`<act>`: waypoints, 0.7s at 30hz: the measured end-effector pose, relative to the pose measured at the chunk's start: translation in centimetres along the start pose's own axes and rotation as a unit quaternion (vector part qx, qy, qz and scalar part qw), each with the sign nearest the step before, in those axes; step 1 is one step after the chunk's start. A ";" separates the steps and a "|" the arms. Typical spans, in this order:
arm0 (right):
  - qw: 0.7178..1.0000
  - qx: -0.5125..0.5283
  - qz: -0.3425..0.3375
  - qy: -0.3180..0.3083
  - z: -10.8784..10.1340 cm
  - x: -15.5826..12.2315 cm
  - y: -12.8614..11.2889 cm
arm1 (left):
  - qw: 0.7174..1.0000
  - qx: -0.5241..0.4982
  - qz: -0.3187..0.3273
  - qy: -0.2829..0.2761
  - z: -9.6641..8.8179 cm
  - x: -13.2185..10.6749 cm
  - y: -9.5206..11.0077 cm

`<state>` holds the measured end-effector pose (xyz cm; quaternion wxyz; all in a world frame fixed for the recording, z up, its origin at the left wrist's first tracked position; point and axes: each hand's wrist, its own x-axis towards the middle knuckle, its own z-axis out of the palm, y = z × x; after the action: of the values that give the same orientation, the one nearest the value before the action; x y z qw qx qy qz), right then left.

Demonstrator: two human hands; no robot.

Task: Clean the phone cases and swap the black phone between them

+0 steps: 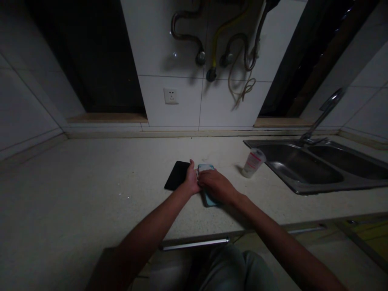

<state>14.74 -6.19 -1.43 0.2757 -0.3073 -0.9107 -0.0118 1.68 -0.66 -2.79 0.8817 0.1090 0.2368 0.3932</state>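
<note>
My left hand [191, 181] rests on edge at the counter, thumb stretched upward, between a flat black tablet-like slab [176, 176] and a light blue, flat rectangular object [210, 200]. Over the blue object lies my right hand [217, 186], its fingers curled and meeting the left hand's palm side. Its fingertips are closed; what they hold, if anything, is too small and dark to make out. A thin pale bit [196, 171] shows between the two hands. The right hand covers the middle of the blue object, so its exact kind is unclear.
A translucent plastic cup [254, 163] with red print stands right of my hands, beside the double steel sink [298, 188] with its faucet [323, 115]. Behind the pale counter [91, 182], the tiled wall carries a socket [170, 96] and pipes. A drawer handle [195, 244] runs below the front edge.
</note>
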 end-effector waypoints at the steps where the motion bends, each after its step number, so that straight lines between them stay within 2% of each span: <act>1: 1.000 -0.002 -0.019 0.003 -0.2 -0.5 -0.3 | 1.000 0.009 0.002 -0.008 0.0 -0.1 0.0; 5: 0.996 -0.006 -0.087 -0.001 -1.3 -2.7 -1.8 | 0.998 0.051 0.015 -0.017 0.0 -0.3 0.1; 8: 0.994 -0.005 -0.104 -0.023 -2.3 -4.3 -3.0 | 0.998 0.054 0.027 -0.020 0.0 -0.2 0.1; 11: 0.994 -0.001 -0.104 -0.016 -3.2 -5.9 -3.5 | 0.999 0.040 0.024 -0.013 0.1 0.0 0.1; 16: 0.995 -0.017 -0.095 0.015 -3.8 -8.0 -2.8 | 0.999 0.019 0.029 -0.011 0.0 0.0 0.0; 21: 0.997 -0.033 -0.049 0.042 -3.7 -9.4 -1.3 | 0.999 0.015 0.032 -0.020 -0.1 -0.1 0.0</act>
<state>22.03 -13.15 -2.90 0.3025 -0.2703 -0.9114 -0.0686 1.59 -0.73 -2.86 0.8716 0.1369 0.2216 0.4153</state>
